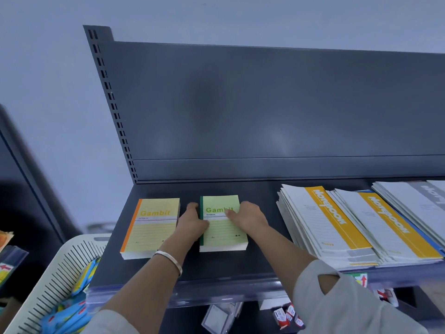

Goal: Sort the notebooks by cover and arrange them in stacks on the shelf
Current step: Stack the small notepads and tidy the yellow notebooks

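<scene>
On the dark shelf (216,268) lie two small stacks of "Gambit" notebooks. The yellow stack with an orange spine (150,229) sits at the left. The green stack with a dark green spine (225,233) sits right of it. My left hand (191,224) presses against the green stack's left edge, fingers curled along the spine. My right hand (248,216) rests on top of its cover, fingers over the printed title. Both hands touch the stack as it lies flat on the shelf.
Overlapping piles of large white notebooks with yellow bands (337,227) fill the shelf's right half. A white slatted basket (55,280) with blue-patterned notebooks stands at lower left. The shelf's back panel (265,112) rises behind. Small items hang below the front edge.
</scene>
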`<state>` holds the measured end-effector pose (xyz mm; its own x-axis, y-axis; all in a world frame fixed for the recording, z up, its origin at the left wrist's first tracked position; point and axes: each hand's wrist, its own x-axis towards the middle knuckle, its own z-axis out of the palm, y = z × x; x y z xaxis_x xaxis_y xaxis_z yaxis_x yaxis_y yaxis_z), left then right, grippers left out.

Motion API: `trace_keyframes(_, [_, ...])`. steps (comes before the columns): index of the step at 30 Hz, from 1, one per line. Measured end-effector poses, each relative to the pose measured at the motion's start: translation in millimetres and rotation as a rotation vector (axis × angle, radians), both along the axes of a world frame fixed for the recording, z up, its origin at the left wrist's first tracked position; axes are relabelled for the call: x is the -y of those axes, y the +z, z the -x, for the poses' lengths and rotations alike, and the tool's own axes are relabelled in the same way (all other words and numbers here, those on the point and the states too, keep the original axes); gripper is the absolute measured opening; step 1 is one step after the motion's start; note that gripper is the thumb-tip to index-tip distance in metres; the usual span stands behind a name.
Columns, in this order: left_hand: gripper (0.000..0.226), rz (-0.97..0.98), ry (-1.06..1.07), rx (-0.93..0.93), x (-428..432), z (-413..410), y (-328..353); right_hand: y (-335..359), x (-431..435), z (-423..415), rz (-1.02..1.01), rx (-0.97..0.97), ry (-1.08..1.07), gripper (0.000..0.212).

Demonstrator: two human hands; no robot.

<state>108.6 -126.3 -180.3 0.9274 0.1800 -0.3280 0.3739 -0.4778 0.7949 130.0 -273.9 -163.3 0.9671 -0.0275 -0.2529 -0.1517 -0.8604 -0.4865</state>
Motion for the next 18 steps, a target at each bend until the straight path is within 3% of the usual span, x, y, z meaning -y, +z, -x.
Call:
trace_keyframes(7, [0.049,-0.279,-0.071,0.084,2,-2,6,9,18,11,0.321,0.252,0.175,0.037])
trace_keyframes(13, [0.049,-0.767,-0.144,0.192,45,2,25,25,62,13,0.415,0.437,0.315,0.036])
trace_keyframes(16, [0.042,-0.677,-0.215,0.225,96,-1,26,32,101,10,0.425,0.471,0.322,0.037])
trace_keyframes(18, [0.047,-0.461,-0.253,0.193,135,-4,24,37,134,7,0.426,0.459,0.300,0.037])
